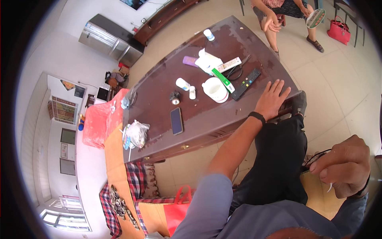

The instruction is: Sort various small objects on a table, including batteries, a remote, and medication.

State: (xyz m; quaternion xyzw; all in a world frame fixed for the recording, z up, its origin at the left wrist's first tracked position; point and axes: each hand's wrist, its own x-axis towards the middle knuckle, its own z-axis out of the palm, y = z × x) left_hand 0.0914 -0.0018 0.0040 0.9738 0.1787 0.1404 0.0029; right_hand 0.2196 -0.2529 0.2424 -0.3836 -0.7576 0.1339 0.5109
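My left hand (270,100) lies palm down on the corner of the dark wooden table (206,116), fingers apart, holding nothing. A black band circles that wrist. Nearest to it is a black remote control (246,84), beside a green and white box (223,80) and a white mug (215,90). My right hand (343,167) is raised at the right, away from the table, with its fingers curled together. A small thin white item (329,187) pokes out below those fingers; most of it is hidden, so its kind is unclear.
On the table are a smartphone (176,120), a tissue pack (208,61), white bottles (183,84), scissors (235,71) and a plastic bag (139,134). A seated person (271,22) holds a hand fan (315,18) beyond it. A red bag (178,212) is beside me.
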